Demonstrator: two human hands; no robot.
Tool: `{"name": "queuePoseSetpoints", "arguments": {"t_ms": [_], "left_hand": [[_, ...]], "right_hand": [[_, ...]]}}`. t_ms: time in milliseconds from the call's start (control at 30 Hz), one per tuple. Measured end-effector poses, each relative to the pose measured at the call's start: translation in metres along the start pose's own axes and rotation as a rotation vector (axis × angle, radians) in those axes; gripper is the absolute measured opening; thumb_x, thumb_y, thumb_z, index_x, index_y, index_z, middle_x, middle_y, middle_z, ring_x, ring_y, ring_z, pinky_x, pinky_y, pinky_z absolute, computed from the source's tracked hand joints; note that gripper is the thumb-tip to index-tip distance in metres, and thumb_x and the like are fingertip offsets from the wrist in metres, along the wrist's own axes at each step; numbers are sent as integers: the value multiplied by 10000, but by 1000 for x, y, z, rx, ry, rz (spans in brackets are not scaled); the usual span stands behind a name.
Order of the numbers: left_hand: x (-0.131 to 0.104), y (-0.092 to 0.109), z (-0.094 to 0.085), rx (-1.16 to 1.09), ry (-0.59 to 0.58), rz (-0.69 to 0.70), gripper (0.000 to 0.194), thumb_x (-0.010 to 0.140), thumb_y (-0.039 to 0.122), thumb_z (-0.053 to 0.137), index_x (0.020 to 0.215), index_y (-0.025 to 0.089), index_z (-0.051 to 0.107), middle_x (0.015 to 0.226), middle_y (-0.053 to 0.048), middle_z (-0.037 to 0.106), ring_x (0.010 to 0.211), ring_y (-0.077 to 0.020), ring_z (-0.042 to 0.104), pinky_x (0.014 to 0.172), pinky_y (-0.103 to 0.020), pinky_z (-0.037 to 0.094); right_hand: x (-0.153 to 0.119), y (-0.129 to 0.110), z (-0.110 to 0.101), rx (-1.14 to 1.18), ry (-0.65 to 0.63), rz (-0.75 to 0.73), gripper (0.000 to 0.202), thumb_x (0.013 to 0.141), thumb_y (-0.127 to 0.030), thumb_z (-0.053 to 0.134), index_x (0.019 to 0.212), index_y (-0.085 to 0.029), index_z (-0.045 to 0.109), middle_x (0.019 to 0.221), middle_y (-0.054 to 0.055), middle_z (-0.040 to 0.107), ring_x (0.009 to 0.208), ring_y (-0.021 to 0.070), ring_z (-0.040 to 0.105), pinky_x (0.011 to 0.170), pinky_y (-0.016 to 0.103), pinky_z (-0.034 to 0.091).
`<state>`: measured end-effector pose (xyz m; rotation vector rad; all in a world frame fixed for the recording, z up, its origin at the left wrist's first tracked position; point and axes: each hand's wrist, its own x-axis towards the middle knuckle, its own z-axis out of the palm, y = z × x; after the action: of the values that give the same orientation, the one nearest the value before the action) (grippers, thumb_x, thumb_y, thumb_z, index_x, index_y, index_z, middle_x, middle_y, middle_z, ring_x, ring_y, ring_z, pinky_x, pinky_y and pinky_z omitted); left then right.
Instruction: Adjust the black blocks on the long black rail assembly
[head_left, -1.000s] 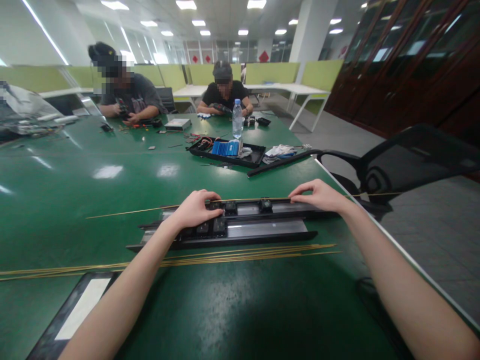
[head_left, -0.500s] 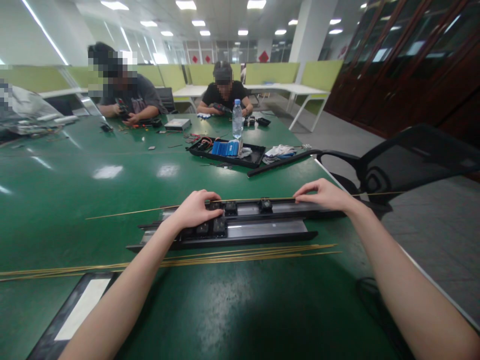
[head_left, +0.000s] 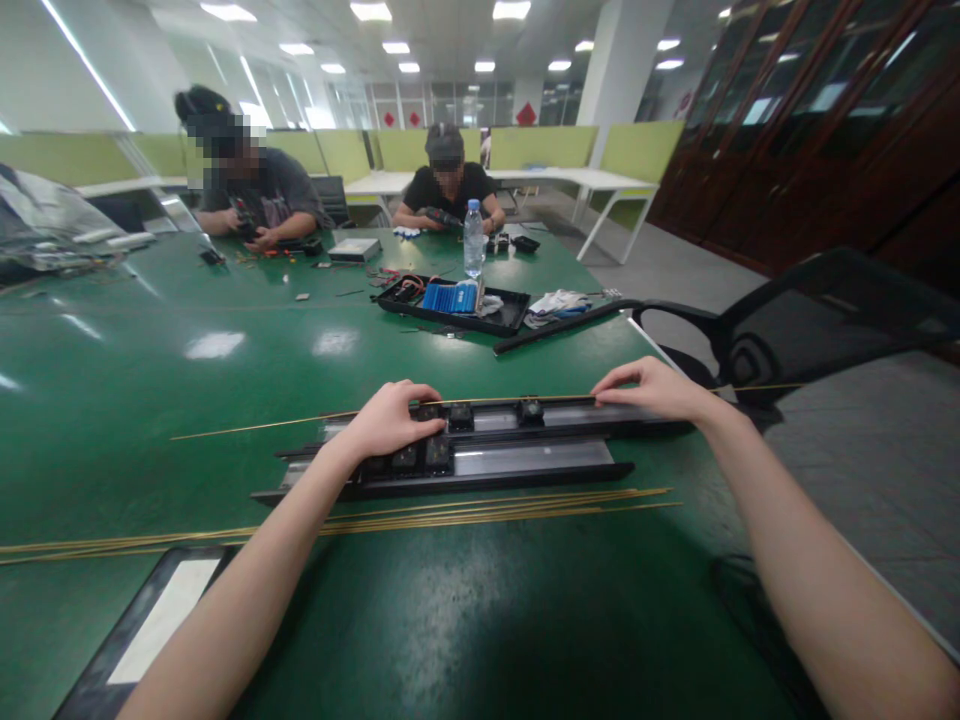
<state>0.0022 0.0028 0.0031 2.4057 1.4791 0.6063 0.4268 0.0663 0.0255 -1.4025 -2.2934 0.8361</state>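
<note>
A long black rail with a silvery channel [head_left: 577, 414] lies across the green table, with small black blocks [head_left: 530, 410] set in it. My left hand [head_left: 397, 418] is closed over its left part, thumb and fingers on either side of a black block [head_left: 427, 411]. Along the rail's far edge runs a thin brass-coloured rod [head_left: 255, 428], sticking out at both sides. My right hand [head_left: 637, 388] pinches this rod near the rail's right part. A second black rail [head_left: 525, 460] lies parallel on the near side, also holding black blocks [head_left: 439, 453], partly hidden by my left forearm.
Several loose brass-coloured rods [head_left: 487, 513] lie nearer to me. A black panel with a white strip [head_left: 169, 610] is at lower left. Beyond are a black tray [head_left: 510, 312], a water bottle [head_left: 473, 240] and gloves [head_left: 559, 307]. Two people work across the table; a chair [head_left: 832, 320] stands right.
My right hand has shifted very slightly to the right along the rail's far edge. My left hand stays in place on the rail.
</note>
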Motion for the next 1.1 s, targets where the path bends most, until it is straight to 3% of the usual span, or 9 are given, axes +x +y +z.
{"name": "queuePoseSetpoints", "arguments": {"t_ms": [267, 1100], "left_hand": [[0, 0, 0, -6, 3, 1, 310, 813, 446, 680, 1012, 218, 746, 996, -52, 766, 947, -254, 689, 863, -358, 520], [1, 6, -3, 1, -10, -16, 330, 819, 447, 667, 1019, 197, 743, 1013, -62, 765, 953, -255, 686, 857, -354, 517]], "right_hand": [[-1, 3, -2, 14, -3, 13, 283, 772, -501, 741, 872, -250, 824, 911, 23, 808, 909, 268, 729, 916, 365, 534], [-6, 14, -11, 100, -48, 76, 360, 759, -547, 739, 920, -235, 818, 930, 36, 806, 939, 278, 725, 925, 381, 530]]}}
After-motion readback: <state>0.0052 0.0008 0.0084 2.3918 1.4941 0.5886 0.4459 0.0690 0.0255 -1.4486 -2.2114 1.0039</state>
